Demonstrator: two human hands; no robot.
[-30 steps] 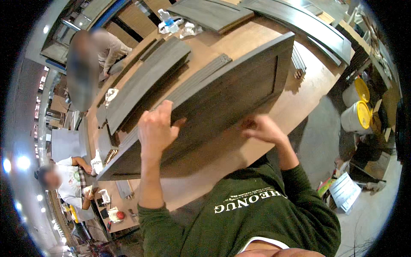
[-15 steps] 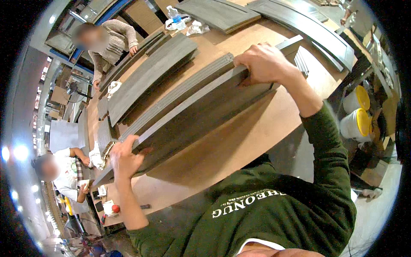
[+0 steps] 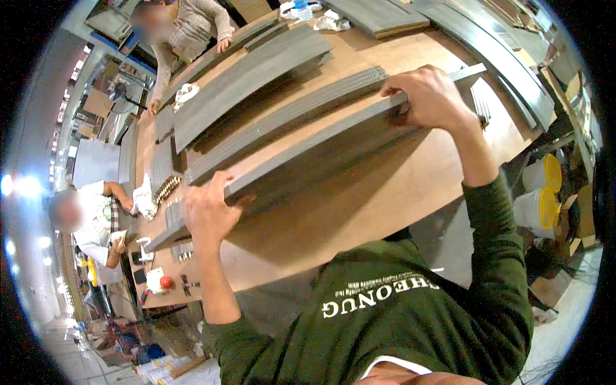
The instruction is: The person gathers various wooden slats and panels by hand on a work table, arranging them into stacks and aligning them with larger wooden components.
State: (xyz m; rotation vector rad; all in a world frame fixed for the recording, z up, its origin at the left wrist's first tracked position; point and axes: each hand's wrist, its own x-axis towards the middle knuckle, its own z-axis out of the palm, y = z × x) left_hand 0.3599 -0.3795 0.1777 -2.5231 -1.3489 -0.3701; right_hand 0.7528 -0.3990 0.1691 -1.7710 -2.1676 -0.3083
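Observation:
A long grey board [image 3: 314,142] runs slantwise across my front, its narrow edge uppermost, with both hands on it. My left hand [image 3: 212,208] grips it near the left end, thumb on the near side. Toward the right end, my right hand [image 3: 427,99] curls over the top edge, fingers wrapped round it. The board's near face lies in shadow, and I cannot tell whether its lower edge touches the wooden tabletop [image 3: 359,192]. Just behind it lies a stack of grey strips [image 3: 289,122], separated by a band of bare wood.
A wide grey panel [image 3: 256,83] lies beyond the strips, and framed panels [image 3: 378,16] stand farther back. One person [image 3: 192,29] works across the table; another [image 3: 96,212] is at the left end. Small tools [image 3: 187,284] lie at the near left corner. Yellow-lidded buckets [image 3: 538,206] stand at right.
The board has come away from the strip stack toward me, so wood now shows between them. Less of its near face shows. Both hands keep their grip; the whole view has shifted slightly.

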